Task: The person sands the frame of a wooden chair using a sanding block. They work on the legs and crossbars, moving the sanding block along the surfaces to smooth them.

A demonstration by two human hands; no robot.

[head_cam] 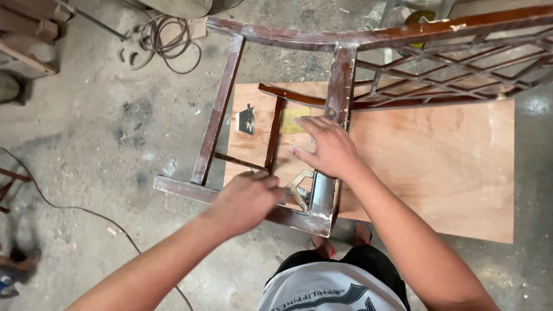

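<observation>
- At centre, on a smooth plywood sheet (438,167) over gritty concrete floor (103,132): worn, dark-varnished wooden chair frame (340,75).
- Right hand (325,147), fingers spread flat, presses its leg.
- At 7 o'clock, left hand (247,198), fingers curled around the frame's rail.

A stained grey concrete floor (103,132) spreads out; a coiled cable (170,37) lies beyond the plywood sheet (449,167), timber offcuts (26,34) further left.

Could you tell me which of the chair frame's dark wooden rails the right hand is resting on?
The right hand rests on the thick scuffed dark-brown wooden rail running toward the person; the thinner rails lie left of it.
</observation>
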